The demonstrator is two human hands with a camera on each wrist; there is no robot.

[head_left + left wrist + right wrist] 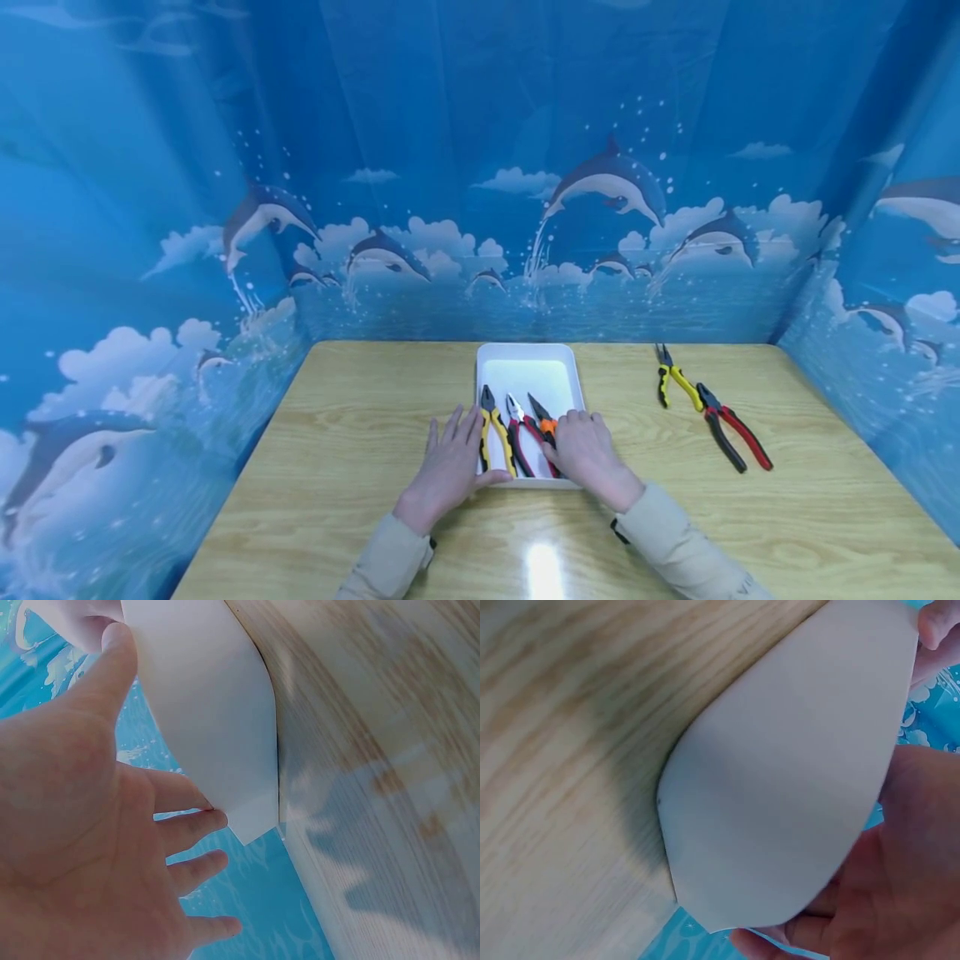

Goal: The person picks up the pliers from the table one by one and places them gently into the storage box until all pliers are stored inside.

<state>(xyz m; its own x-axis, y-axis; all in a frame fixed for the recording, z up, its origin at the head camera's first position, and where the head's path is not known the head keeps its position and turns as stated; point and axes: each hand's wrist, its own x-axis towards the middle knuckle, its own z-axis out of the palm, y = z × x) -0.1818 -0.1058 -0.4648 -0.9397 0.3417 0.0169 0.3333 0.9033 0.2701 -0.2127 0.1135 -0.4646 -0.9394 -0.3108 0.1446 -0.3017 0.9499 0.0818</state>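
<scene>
A white tray (528, 354) sits on the table with three pliers lying side by side in it. Leftmost are pliers with yellow-and-black handles (498, 437); red-and-black-handled pliers (517, 433) lie in the middle. On the right are long-nosed pliers with orange handles (547, 427), their lower part hidden under my right hand (588, 450). That hand reaches over the tray's right wall, its curled fingers holding the orange handles. My left hand (450, 467) rests along the left wall, fingers spread and fairly straight, thumb at the front rim. In the left wrist view, its fingertips (214, 819) touch the tray's edge.
To the right on the wooden table (360, 425) lie yellow-and-black long-nosed pliers (681, 379) and, nearer me, larger red-and-black pliers (731, 425), close together. Blue dolphin-print sheeting (465, 167) rises behind the table and at both sides.
</scene>
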